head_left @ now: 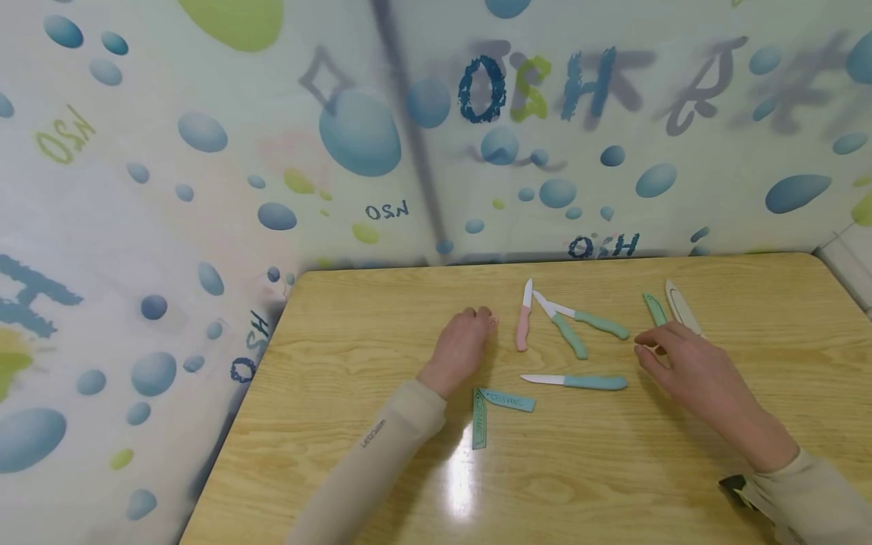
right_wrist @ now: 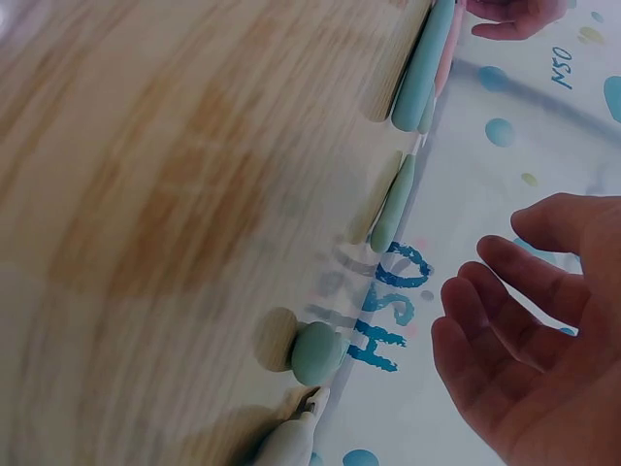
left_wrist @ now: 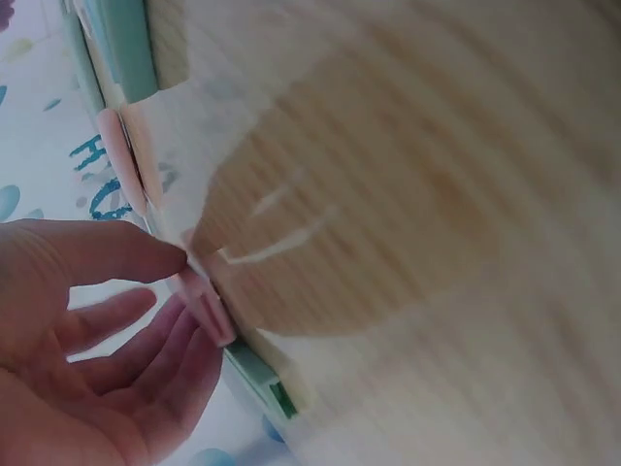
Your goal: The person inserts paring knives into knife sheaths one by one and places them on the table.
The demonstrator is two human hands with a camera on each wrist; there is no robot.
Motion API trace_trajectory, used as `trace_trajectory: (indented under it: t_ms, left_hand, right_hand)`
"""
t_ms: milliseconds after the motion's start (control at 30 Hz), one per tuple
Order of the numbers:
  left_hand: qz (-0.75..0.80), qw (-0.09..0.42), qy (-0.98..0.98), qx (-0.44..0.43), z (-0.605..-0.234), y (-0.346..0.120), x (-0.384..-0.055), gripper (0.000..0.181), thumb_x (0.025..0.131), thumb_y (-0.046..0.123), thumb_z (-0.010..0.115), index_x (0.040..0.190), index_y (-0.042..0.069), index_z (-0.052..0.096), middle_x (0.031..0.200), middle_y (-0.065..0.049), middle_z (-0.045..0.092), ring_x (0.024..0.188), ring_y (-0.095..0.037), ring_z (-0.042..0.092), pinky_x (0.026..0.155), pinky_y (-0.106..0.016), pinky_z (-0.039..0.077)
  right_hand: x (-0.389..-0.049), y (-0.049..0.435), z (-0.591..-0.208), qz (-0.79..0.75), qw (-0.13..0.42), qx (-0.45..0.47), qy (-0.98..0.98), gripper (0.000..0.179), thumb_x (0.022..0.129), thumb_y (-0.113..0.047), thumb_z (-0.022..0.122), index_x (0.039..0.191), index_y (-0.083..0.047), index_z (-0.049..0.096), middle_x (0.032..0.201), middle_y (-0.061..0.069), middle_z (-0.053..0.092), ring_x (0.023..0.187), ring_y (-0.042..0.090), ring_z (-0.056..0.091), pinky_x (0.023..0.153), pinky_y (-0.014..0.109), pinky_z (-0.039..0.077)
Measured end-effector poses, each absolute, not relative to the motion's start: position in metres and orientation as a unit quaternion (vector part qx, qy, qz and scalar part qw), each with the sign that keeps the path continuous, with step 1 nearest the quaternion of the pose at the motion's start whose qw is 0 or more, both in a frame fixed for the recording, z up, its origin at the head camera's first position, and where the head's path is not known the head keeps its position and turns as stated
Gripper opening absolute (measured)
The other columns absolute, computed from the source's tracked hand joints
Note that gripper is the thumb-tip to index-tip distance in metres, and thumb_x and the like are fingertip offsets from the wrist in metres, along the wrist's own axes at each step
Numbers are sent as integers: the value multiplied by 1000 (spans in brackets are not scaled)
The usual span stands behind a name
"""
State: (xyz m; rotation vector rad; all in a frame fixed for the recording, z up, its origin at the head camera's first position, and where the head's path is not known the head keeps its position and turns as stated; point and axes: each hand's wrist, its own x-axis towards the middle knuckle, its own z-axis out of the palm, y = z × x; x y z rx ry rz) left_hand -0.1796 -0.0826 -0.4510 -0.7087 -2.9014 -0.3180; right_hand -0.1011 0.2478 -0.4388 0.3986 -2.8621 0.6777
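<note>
A person's left hand (head_left: 459,350) pinched a small pink cover (head_left: 493,322) between thumb and fingers at a wooden table (head_left: 327,363), while the right hand (head_left: 702,378) hovered over the far side with its fingers loosely bent, a gap between thumb and fingertips, and nothing in its grip. The pink cover was on the left of the spread, near a pink knife (head_left: 523,322) whose white blade pointed at the wall (head_left: 422,182). In the left wrist view, a green piece (left_wrist: 256,377) sat just beyond the cover; whether the two touched could not be told.

To the right of the pink knife, two green knives (head_left: 571,337) (head_left: 601,324) lay with their white blades converging. A blue knife (head_left: 594,382) rested nearer the person, its tip aimed left. Below the left hand, a blue cover (head_left: 509,400) and a green cover (head_left: 480,424) met at one corner, forming an angle. A slim green item (head_left: 655,309) and a slim cream item (head_left: 682,308) lay side by side just beyond the right hand, partly hidden by it. Light-coloured sleeves (head_left: 378,462) covered both forearms.
</note>
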Motion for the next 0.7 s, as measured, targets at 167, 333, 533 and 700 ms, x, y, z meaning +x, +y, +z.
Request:
trace_trajectory:
  t_ms: [167,333,533,700]
  left_hand:
    - [-142,42,-970,-194,-448,-82,-181,22,107,17,60,113,-3,69,95,-16,61,77,-26,61,63,-38,58]
    - [-213,4,-964,-161,-443,-88,-183,10,95,6,70,104,0,70,107,-15,58,84,-23,57,68,-33,54]
    - [-357,-35,-927,-109,-436,-96,-181,26,93,8,69,118,1,67,100,-11,64,78,-18,55,68,-30,48]
    - [-513,-92,-850,-79,-436,-103,-177,34,100,15,65,131,1,64,99,-4,73,86,-15,65,70,-26,55]
  right_hand:
    - [-102,247,-438,231,73,127,-962,21,100,-14,70,112,3,72,106,18,68,92,36,68,68,54,59]
    - [-101,246,-437,232,80,128,-961,21,99,-13,71,113,3,71,106,18,68,91,36,68,66,54,59]
    - [-101,244,-437,232,76,124,-962,26,99,-14,70,117,4,69,107,20,67,92,37,69,66,55,58]
    - [-101,244,-437,234,67,125,-962,27,100,-15,69,118,4,68,107,20,67,92,37,69,67,55,59]
